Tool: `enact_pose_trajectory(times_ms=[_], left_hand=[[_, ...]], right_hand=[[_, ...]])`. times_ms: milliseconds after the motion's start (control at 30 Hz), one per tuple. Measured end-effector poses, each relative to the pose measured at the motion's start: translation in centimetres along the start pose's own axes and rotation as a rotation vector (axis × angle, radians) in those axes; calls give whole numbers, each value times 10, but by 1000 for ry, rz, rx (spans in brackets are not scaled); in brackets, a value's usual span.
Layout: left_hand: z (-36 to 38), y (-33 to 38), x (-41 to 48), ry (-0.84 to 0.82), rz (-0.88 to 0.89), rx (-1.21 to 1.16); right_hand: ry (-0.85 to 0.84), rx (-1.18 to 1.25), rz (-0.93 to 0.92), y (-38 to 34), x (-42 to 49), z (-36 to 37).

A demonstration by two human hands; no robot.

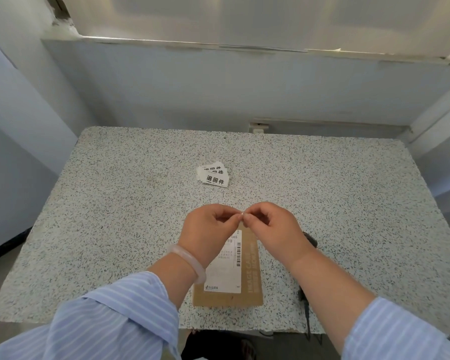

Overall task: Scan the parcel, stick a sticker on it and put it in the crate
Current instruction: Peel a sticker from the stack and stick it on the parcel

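Note:
A flat brown cardboard parcel point(247, 281) with a white shipping label and barcode lies on the speckled table point(115, 203), near the front edge. Both hands hover just above its far end. My left hand point(208, 229) and my right hand point(270, 227) meet fingertip to fingertip, pinching a small white sticker point(242, 215) between them; only a sliver of it shows. A small pile of white stickers point(213, 175) with black characters rests on the table beyond the hands. The crate is not in view.
A black scanner point(311, 240) with a dangling cable lies right of the parcel, mostly hidden behind my right forearm. A pale wall rises behind the table. Grey floor shows at the left and below the front edge.

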State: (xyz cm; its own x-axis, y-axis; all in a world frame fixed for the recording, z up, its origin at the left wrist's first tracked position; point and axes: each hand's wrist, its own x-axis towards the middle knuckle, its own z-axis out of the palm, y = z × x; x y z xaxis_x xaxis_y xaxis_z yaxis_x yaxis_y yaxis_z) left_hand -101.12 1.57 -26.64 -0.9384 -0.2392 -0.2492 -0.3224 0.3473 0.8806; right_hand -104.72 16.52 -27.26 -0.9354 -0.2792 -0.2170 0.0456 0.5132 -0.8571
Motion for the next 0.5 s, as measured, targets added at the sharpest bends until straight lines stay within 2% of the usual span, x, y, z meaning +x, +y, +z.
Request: enact_pose_trajectory(times_ms=[300,500], left_hand=[[2,-1,0,-2,38,18],[3,0,2,-4,-5,-39]], right_hand=[[15,34,14,-1,0,-2],[5,-89,-90,-2,-1,-3]])
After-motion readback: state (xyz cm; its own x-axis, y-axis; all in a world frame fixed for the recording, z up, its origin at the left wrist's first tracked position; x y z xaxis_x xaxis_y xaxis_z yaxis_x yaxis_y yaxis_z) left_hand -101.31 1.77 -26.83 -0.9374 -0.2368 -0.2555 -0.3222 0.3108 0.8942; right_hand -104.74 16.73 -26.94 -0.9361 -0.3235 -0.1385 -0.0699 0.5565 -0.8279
